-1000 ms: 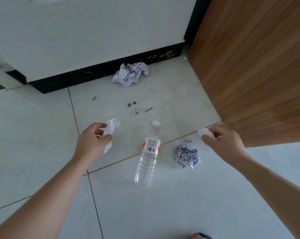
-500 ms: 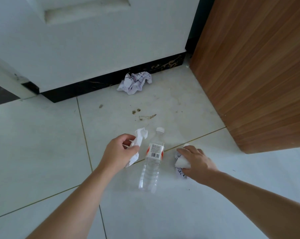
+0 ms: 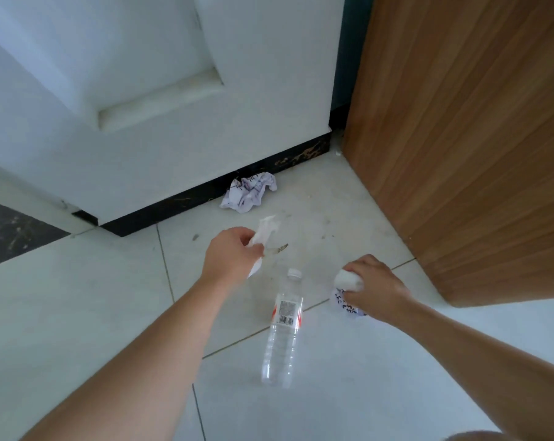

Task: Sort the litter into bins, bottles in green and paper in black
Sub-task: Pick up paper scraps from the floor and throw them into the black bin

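A clear plastic bottle [image 3: 283,329] with a white cap lies on the tiled floor between my hands. My left hand [image 3: 229,254] is closed on a white paper scrap [image 3: 264,230], held above the floor to the bottle's upper left. My right hand [image 3: 372,286] holds a small white paper wad [image 3: 347,278] and presses down on a crumpled printed paper ball [image 3: 345,305], which is mostly hidden under the fingers. Another crumpled printed paper [image 3: 248,192] lies against the black skirting. No bins are in view.
A white wall [image 3: 174,122] with black skirting [image 3: 205,198] runs along the back. A wooden door panel [image 3: 460,138] stands on the right. Small dirt specks [image 3: 282,248] lie on the tiles near my left hand.
My right hand came down from the right onto the printed paper ball beside the bottle. My left hand carried its paper scrap right and forward. The view tilted upward, showing more wall.
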